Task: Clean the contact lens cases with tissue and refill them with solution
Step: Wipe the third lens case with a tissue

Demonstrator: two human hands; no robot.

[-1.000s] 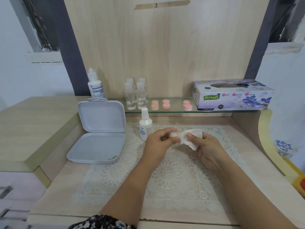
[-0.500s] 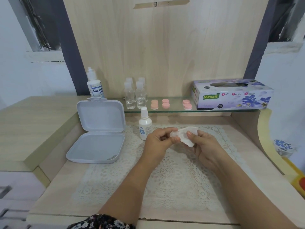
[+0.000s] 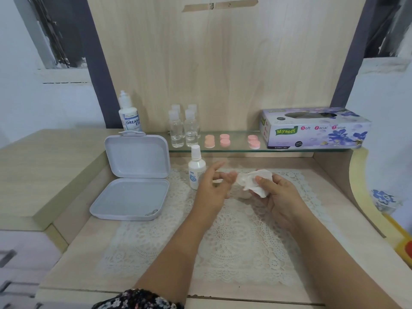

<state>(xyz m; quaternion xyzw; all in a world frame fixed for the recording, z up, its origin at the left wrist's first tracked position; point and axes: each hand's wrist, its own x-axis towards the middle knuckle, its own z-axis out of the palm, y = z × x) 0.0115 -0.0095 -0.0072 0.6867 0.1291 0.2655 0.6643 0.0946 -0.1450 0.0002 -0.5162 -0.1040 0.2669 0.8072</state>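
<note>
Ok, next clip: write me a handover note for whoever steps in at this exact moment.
Left hand: blurred, fingers spread, holding nothing that shows.
Right hand: grips the crumpled white tissue; whether a lens case sits inside it cannot be told.
Small white solution bottle: capped, upright on the lace mat, beside the left hand.
Pink round lens case pieces: on the glass shelf, between the clear bottles and the purple tissue box.
Open grey hinged box: left of the mat.
Done: tissue wiping appears under way.
Left: finish wiping, then refill; no bottle looks opened.
</note>
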